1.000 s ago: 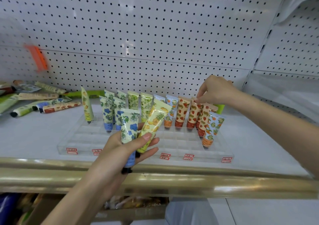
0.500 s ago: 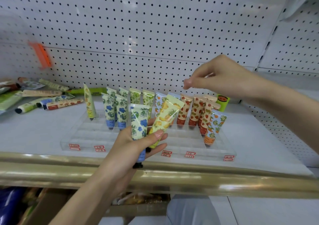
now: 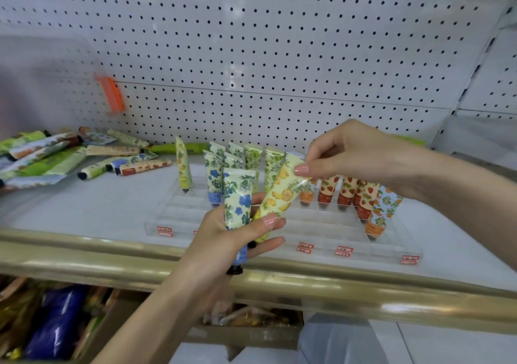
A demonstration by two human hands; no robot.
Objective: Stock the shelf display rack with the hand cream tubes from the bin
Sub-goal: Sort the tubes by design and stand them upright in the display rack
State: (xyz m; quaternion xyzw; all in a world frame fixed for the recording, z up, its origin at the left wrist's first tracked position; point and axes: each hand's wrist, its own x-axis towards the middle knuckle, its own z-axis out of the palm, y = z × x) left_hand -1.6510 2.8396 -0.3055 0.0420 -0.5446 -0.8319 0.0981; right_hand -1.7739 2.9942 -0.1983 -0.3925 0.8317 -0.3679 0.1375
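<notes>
Pegboard (image 3: 251,56), white, backs a pale shelf (image 3: 84,210) edged by a gold rail (image 3: 112,254). An orange tag (image 3: 110,95) is clipped to the board.

Clear compartmented rack (image 3: 321,224) sits on the shelf just beyond the fingertips of both hands. Tubes stand mostly in its back rows, cap down and crimp up, grouped by print. Green and blue prints are behind the left fingers. Strawberry tubes (image 3: 347,193) are below the right fingers.

Left hand (image 3: 223,232): fingers and thumb curled round two tubes at once, caps down. Blue-flower tube (image 3: 237,201) is upright against the palm. Pineapple tube (image 3: 282,193) fans out toward the fingertips, with the thumb across its lower part. Judgement: this hand serves as a magazine, so the other can take one tube at a time.

Right hand (image 3: 349,156): thumb and forefinger closed in a pinch on the pineapple tube's crimped top. The other fingers are loosely curled and hold nothing. Gripping the crimp leaves the cap end free to drop into a slot.

Loose tubes (image 3: 112,162) lie flat, well to the left of the left fingers. Bin: cannot identify for certain.

Judged step: draw the pineapple tube from the left grip and seat it. A yellow-print tube (image 3: 183,168) stands alone at the rack's left end, a likely neighbour.
</notes>
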